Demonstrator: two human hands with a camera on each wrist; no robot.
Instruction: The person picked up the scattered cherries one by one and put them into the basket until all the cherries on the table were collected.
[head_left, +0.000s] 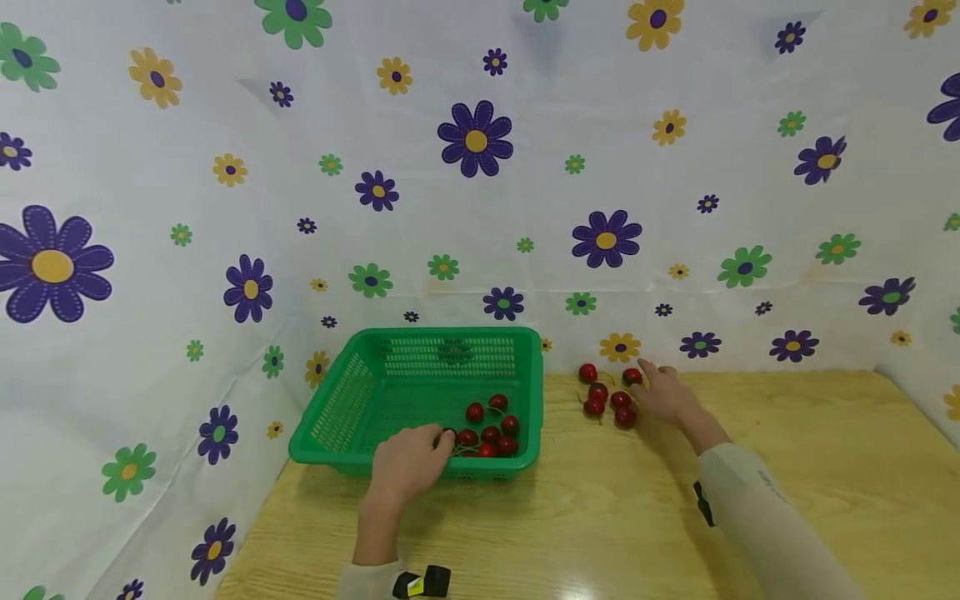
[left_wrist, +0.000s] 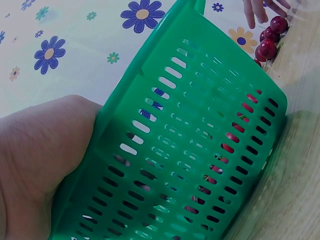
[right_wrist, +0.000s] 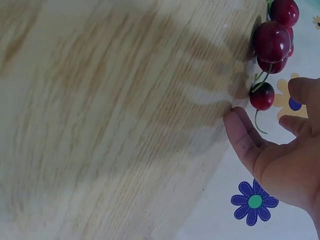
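A green plastic basket [head_left: 450, 333] stands on the table, with several dark red cherries [head_left: 510, 425] in its near right corner. My left hand [head_left: 408, 462] reaches over the basket's near rim; in the left wrist view its fingers are hidden behind the slotted wall. Right by its thumb and index finger is a dark cherry [head_left: 449, 432], and I cannot tell whether they pinch it. To the right of the basket, several loose cherries [head_left: 597, 392], some with green stems, lie in a group. My right hand [head_left: 667, 396] is at the group's right side, fingers spread, close to a cherry [right_wrist: 262, 96].
A light wooden table [head_left: 600, 517] carries everything. Behind it and on the left hangs a white cloth [head_left: 420, 242] printed with flowers, meeting the table's back edge just behind the loose cherries.
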